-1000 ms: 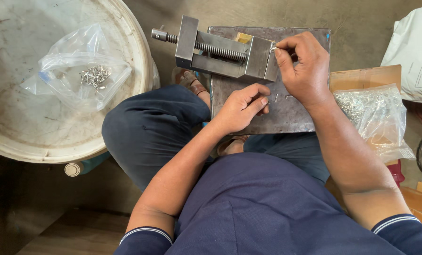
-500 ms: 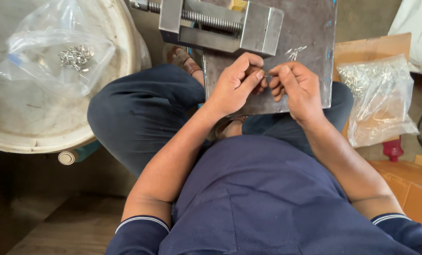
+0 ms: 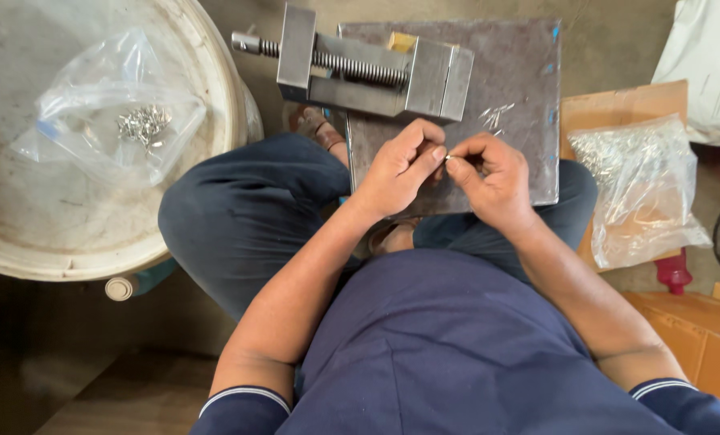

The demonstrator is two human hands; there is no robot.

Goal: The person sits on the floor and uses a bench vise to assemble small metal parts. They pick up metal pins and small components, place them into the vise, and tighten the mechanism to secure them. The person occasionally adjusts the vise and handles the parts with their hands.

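A single head-worn camera looks almost straight down over the seated person's chest and lap, close enough that torso and forearms fill the lower half. It faces forward and down onto the metal plate (image 3: 505,89) with the vise (image 3: 376,68), the left hand (image 3: 396,169) and right hand (image 3: 493,177) meeting near mid-frame. The white tub (image 3: 215,121) lies at the left edge, the bag (image 3: 642,185) at the right.
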